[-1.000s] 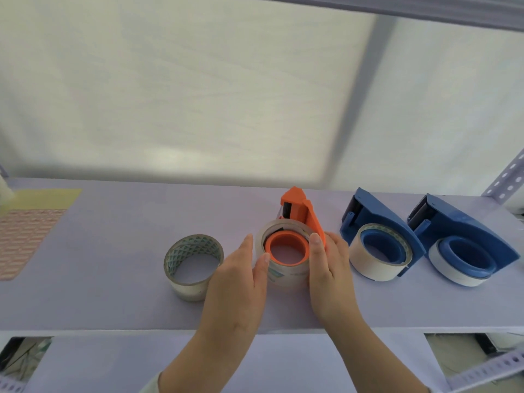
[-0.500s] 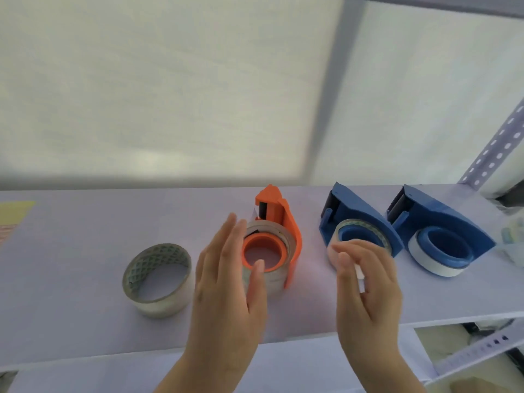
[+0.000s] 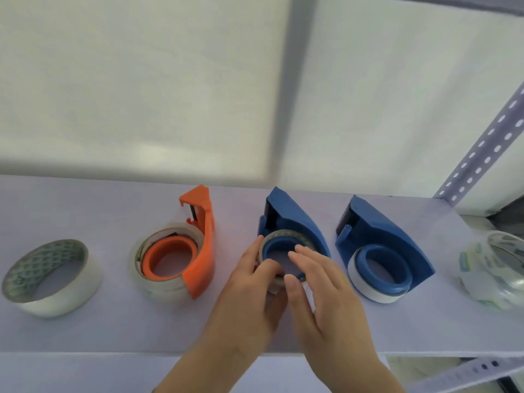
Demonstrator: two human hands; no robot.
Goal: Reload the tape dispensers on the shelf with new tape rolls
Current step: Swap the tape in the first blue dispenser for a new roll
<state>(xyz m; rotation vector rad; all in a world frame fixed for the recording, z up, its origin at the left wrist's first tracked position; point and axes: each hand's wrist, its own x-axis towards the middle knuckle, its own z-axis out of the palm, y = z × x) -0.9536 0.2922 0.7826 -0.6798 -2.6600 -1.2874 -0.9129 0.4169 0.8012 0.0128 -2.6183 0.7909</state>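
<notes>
Three tape dispensers lie on their sides on the pale shelf. The orange dispenser carries a clear tape roll on its hub. On the middle blue dispenser sits a thin tape roll. My left hand pinches that roll's near left rim. My right hand has its fingers spread over the blue hub and touches the roll's front. The right blue dispenser holds a white roll.
A loose clear tape roll with a green patterned core lies at the shelf's left. A clear bag of tape rolls sits at the far right. A perforated shelf post rises at the right. A white sheet hangs behind the shelf.
Both hands left the orange dispenser and moved right to the middle blue one. The left hand now grips its roll. The view has shifted right.
</notes>
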